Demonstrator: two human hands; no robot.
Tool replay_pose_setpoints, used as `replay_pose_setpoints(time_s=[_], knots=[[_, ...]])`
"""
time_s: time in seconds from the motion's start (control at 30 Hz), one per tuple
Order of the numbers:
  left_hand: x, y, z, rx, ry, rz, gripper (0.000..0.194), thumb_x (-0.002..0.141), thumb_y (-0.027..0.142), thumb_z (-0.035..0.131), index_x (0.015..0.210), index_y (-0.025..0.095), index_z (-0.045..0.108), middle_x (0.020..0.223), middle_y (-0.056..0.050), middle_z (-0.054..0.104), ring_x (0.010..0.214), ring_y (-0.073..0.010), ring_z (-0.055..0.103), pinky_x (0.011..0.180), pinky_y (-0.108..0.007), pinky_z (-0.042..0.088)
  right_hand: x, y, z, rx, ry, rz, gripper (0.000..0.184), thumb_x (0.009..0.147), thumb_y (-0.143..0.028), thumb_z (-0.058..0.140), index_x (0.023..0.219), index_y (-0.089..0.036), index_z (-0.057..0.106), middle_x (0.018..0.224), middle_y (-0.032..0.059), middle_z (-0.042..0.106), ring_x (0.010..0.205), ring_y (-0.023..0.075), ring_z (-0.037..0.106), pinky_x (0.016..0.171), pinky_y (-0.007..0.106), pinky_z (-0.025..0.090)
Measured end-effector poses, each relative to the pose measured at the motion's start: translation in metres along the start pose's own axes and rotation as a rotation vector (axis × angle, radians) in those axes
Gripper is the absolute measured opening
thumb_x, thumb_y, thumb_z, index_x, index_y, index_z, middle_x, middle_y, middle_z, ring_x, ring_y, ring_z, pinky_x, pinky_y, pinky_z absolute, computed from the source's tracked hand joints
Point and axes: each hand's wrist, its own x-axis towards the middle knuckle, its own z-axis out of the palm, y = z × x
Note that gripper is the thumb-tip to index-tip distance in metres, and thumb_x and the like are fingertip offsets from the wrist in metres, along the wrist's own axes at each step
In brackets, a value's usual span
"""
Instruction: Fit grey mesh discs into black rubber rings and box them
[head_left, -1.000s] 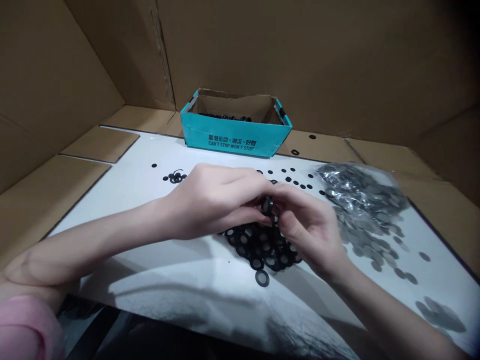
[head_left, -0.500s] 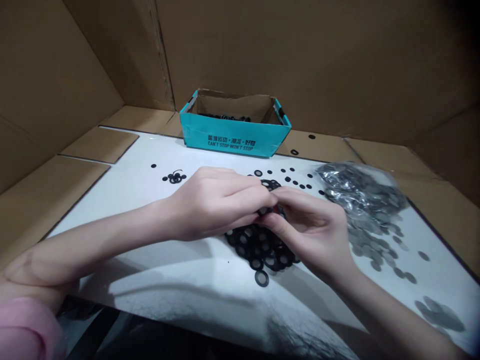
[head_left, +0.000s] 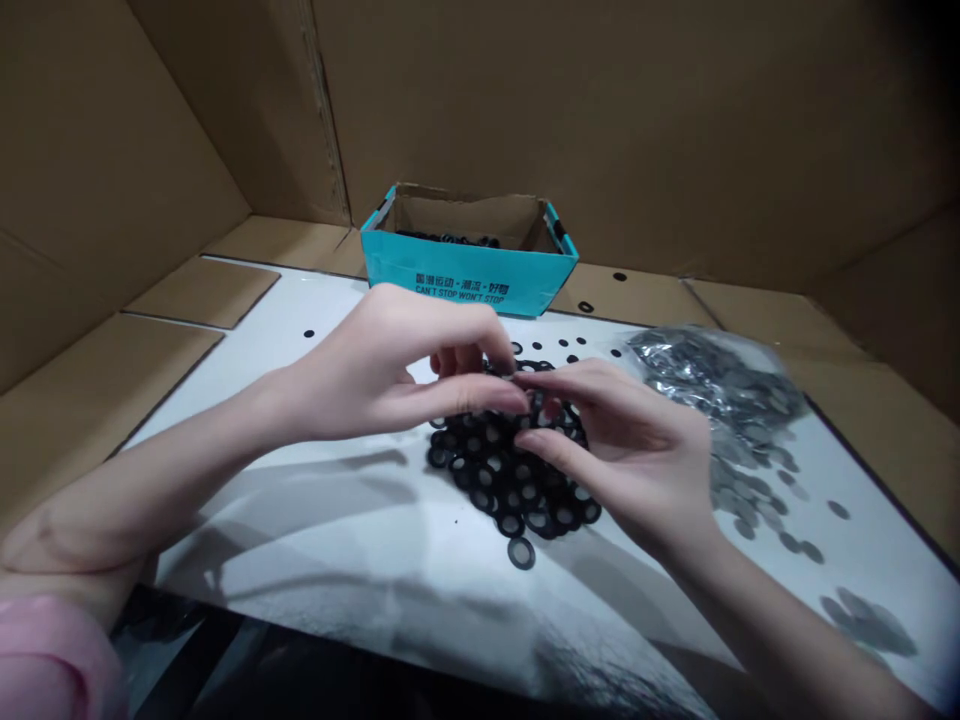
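My left hand [head_left: 420, 365] reaches in over a pile of black rings [head_left: 491, 480], its thumb and index finger bent together in a pinch. My right hand [head_left: 637, 440] meets it from the other side, fingertips nearly touching the left ones and thumb set a little below. Whatever small piece lies between the fingertips is mostly hidden, with only dark bits showing. Many rings in the pile have pale grey centres. One ring with a grey centre [head_left: 521, 553] lies apart at the near edge of the pile.
A turquoise box [head_left: 457, 270] with black pieces inside stands behind the hands. To the right, a clear plastic bag [head_left: 720, 385] of grey discs spills discs [head_left: 750, 490] onto the white table [head_left: 315, 560]. Small black discs [head_left: 564, 343] lie scattered. Cardboard walls [head_left: 600, 130] surround the table.
My left hand has lifted slightly, its fingers now arched away from the thumb, and more of the pile shows beneath. My right hand stays nearly in place.
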Motion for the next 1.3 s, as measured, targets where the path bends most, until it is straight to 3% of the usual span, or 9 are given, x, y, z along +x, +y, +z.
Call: replay_pose_setpoints(time_s=[0.17, 0.5, 0.73, 0.9, 1.13, 1.3], knots=[[0.002, 0.002, 0.002, -0.282, -0.166, -0.151, 0.013, 0.089, 0.02, 0.059, 0.082, 0.012, 0.066, 0.071, 0.001, 0.068, 0.064, -0.0049, 0.061, 0.06, -0.011, 0.047, -0.002, 0.001, 0.001, -0.14, 0.031, -0.129, 0.04, 0.073, -0.013, 0.075, 0.109, -0.03, 0.071, 0.086, 0.0023, 0.068, 0.075, 0.015, 0.061, 0.068, 0.032, 0.052], [0.003, 0.004, 0.015, -0.862, -0.227, -0.589, 0.01, 0.088, 0.019, 0.06, 0.087, 0.01, 0.064, 0.056, 0.002, 0.061, 0.05, -0.0072, 0.06, 0.049, -0.015, 0.05, -0.003, -0.002, 0.003, -0.379, 0.108, -0.309, 0.041, 0.076, -0.013, 0.073, 0.113, -0.03, 0.069, 0.087, 0.0068, 0.068, 0.074, 0.018, 0.063, 0.062, 0.033, 0.053], [0.004, -0.003, 0.02, -0.954, -0.276, -0.615, 0.01, 0.089, 0.019, 0.059, 0.086, 0.01, 0.062, 0.059, 0.002, 0.063, 0.052, -0.0066, 0.061, 0.052, -0.015, 0.048, 0.0, -0.001, 0.003, -0.38, 0.111, -0.306, 0.036, 0.077, -0.016, 0.071, 0.11, -0.032, 0.071, 0.083, 0.0054, 0.067, 0.074, 0.0191, 0.063, 0.063, 0.035, 0.053], [0.001, -0.009, 0.025, -1.092, -0.367, -0.571, 0.016, 0.093, 0.023, 0.055, 0.086, 0.01, 0.061, 0.063, 0.001, 0.063, 0.054, -0.0058, 0.061, 0.057, -0.016, 0.051, -0.001, 0.003, 0.003, -0.219, 0.078, -0.147, 0.029, 0.078, -0.021, 0.072, 0.105, -0.032, 0.073, 0.1, 0.0066, 0.064, 0.094, 0.0218, 0.062, 0.078, 0.039, 0.055], [0.002, 0.003, 0.032, -1.179, -0.253, -0.646, 0.016, 0.09, 0.022, 0.059, 0.08, 0.01, 0.058, 0.056, 0.003, 0.06, 0.047, -0.0048, 0.057, 0.052, -0.015, 0.049, -0.004, 0.01, 0.006, -0.048, 0.059, -0.075, 0.026, 0.081, -0.025, 0.068, 0.105, -0.035, 0.072, 0.102, 0.0055, 0.064, 0.101, 0.0232, 0.06, 0.086, 0.044, 0.055], [0.002, 0.013, 0.035, -1.168, -0.175, -0.681, 0.016, 0.09, 0.021, 0.058, 0.08, 0.01, 0.058, 0.053, 0.003, 0.059, 0.045, -0.0046, 0.055, 0.05, -0.015, 0.048, -0.004, 0.014, 0.009, 0.133, 0.066, -0.038, 0.021, 0.082, -0.028, 0.067, 0.102, -0.034, 0.072, 0.104, 0.0058, 0.064, 0.105, 0.0221, 0.06, 0.085, 0.04, 0.057]])
